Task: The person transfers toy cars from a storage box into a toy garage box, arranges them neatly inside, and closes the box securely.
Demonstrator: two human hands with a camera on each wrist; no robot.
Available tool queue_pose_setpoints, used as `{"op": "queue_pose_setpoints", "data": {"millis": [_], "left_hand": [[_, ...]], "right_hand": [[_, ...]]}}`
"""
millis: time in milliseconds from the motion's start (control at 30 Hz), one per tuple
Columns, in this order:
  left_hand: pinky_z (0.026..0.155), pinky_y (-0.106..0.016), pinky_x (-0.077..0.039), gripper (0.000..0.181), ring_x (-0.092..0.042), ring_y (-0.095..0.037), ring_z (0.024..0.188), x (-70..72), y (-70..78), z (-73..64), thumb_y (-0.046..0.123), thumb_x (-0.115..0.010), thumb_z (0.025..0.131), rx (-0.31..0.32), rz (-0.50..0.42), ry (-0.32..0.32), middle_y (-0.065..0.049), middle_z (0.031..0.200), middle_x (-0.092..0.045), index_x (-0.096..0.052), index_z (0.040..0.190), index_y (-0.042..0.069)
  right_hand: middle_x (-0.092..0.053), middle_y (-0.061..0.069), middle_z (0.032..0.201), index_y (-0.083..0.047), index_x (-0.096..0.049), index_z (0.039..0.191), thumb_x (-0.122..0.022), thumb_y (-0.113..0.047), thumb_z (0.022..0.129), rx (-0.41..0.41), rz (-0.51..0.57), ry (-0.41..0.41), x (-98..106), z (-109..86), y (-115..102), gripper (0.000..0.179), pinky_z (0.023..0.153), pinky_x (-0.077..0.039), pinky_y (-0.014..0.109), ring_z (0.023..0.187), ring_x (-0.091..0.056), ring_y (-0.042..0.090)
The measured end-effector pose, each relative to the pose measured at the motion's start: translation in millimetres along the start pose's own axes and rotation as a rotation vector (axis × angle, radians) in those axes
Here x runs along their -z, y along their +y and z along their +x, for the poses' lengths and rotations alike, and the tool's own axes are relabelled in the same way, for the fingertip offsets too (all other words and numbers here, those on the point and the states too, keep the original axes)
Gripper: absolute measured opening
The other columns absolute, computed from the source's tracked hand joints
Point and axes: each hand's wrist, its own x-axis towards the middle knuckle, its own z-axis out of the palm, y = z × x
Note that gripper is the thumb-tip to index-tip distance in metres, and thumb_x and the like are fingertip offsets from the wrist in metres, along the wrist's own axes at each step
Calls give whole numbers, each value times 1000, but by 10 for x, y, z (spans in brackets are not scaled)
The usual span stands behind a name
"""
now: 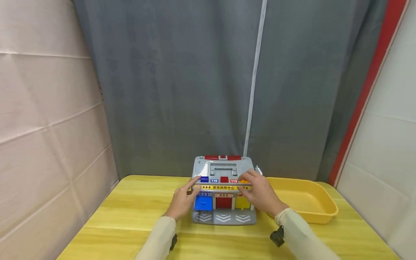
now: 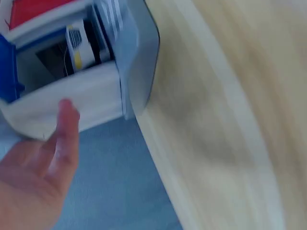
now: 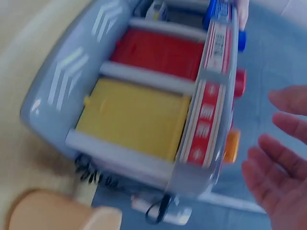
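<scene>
A grey toy garage [image 1: 224,218] with a yellow lettered strip faces me on the table. Its blue door [image 1: 203,203] is swung out, and a small white toy vehicle [image 2: 82,45] shows in the bay behind it. The red door [image 3: 158,53] and yellow door [image 3: 133,115] are down. My left hand [image 1: 181,202] rests at the garage's left side, forefinger by the blue button [image 1: 204,179]. On the right, my right hand [image 1: 261,193] has its fingers over the orange button [image 3: 232,145]; the right wrist view shows them loosely spread, holding nothing.
A yellow plastic tub [image 1: 302,196] stands on the wooden table [image 1: 130,216], right of the garage. A coiled black cord [image 3: 93,173] and a white piece [image 3: 165,211] hang at the garage's right side. A grey curtain [image 1: 182,90] closes off the back.
</scene>
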Motion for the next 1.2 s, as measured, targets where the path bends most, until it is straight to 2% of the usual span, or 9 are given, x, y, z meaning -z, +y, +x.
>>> {"op": "queue_pose_setpoints", "data": {"millis": [133, 167, 333, 433, 567, 700, 900, 1067, 1200], "left_hand": [[104, -58, -52, 66, -57, -40, 132, 82, -20, 24, 61, -70, 85, 41, 5, -105, -10, 156, -48, -43, 145, 55], [105, -59, -52, 71, -56, -41, 133, 99, -23, 26, 58, -74, 83, 34, 16, -125, -10, 156, -47, -41, 146, 54], [104, -72, -45, 90, -47, -45, 139, 142, -15, 4, 36, -86, 77, -14, 123, -155, -8, 155, -49, -35, 150, 52], [103, -71, -45, 99, -48, -44, 138, 127, -6, -10, 27, -90, 72, -61, 188, -119, -7, 155, -50, -35, 151, 47], [107, -63, -48, 102, -51, -41, 138, 54, -19, -9, 19, -94, 67, -139, 268, -15, -8, 156, -49, -38, 152, 36], [106, -60, -49, 103, -51, -42, 138, -17, -53, -5, 13, -95, 64, -193, 324, 77, -14, 155, -49, -41, 151, 29], [106, -64, -46, 104, -42, -43, 144, -32, -51, -2, 10, -95, 60, -220, 339, 130, -21, 153, -48, -43, 150, 24], [107, -63, -46, 105, -45, -42, 143, -53, -47, 11, 10, -96, 58, -258, 365, 168, -18, 150, -53, -45, 148, 21], [105, -62, -49, 103, -49, -43, 140, -80, -40, 27, 12, -98, 55, -307, 415, 218, -20, 143, -59, -47, 144, 19]], "right_hand": [[-63, 8, 121, -11, -67, 116, -86, -21, 79, -113, -46, -46, 3, 32, 165, 43, 98, -56, 48, 112, -55, 27], [-61, 11, 126, -11, -66, 120, -85, -22, 79, -144, -37, -66, -1, 31, 198, 46, 101, -55, 51, 116, -53, 30], [-53, 18, 143, -9, -58, 133, -81, -27, 83, -246, 59, -136, -37, 1, 324, 58, 109, -46, 60, 126, -49, 37], [-53, 18, 144, -10, -56, 136, -80, -29, 84, -273, 99, -140, -64, 4, 349, 60, 111, -43, 61, 127, -48, 36], [-57, 14, 140, -10, -56, 137, -80, -30, 84, -281, 110, -130, -100, 22, 350, 62, 110, -44, 58, 125, -48, 32], [-60, 13, 136, -9, -56, 139, -80, -30, 84, -281, 112, -119, -132, 14, 346, 64, 110, -44, 57, 124, -49, 31], [-61, 13, 134, -10, -55, 140, -80, -30, 83, -290, 130, -100, -161, -1, 337, 66, 109, -45, 56, 122, -50, 31], [-60, 14, 135, -10, -54, 142, -80, -30, 83, -299, 137, -94, -150, 1, 325, 68, 111, -44, 57, 123, -50, 31], [-59, 14, 137, -11, -53, 143, -80, -30, 84, -303, 135, -99, -135, -8, 326, 68, 112, -43, 58, 124, -49, 32]]}}
